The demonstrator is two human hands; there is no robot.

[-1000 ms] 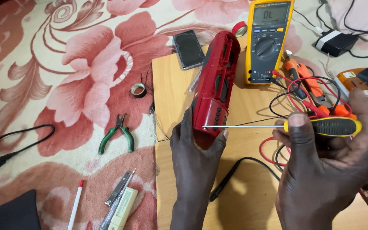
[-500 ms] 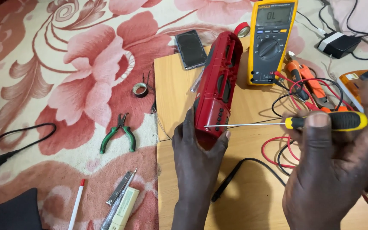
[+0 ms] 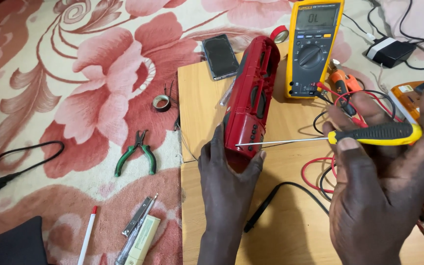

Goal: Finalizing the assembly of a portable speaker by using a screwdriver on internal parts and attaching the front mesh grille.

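The left hand [image 3: 226,172] grips the near end of a red radio [image 3: 251,105] that lies lengthwise on the wooden bench [image 3: 290,216], running toward 12 o'clock. The right hand [image 3: 384,181] is closed around the yellow-and-black handle of a screwdriver [image 3: 330,139], at 3 o'clock from the radio; its thin shaft lies level and its tip meets the radio's side just above the left fingers. A yellow meter [image 3: 314,49] stands at 1 o'clock from the radio, with red and black leads [image 3: 315,172] looping below it. A phone [image 3: 220,56] lies at 11 o'clock. Green pliers [image 3: 136,153] and a tape roll [image 3: 161,102] lie on the flowered cloth [image 3: 74,73] at 9 o'clock.
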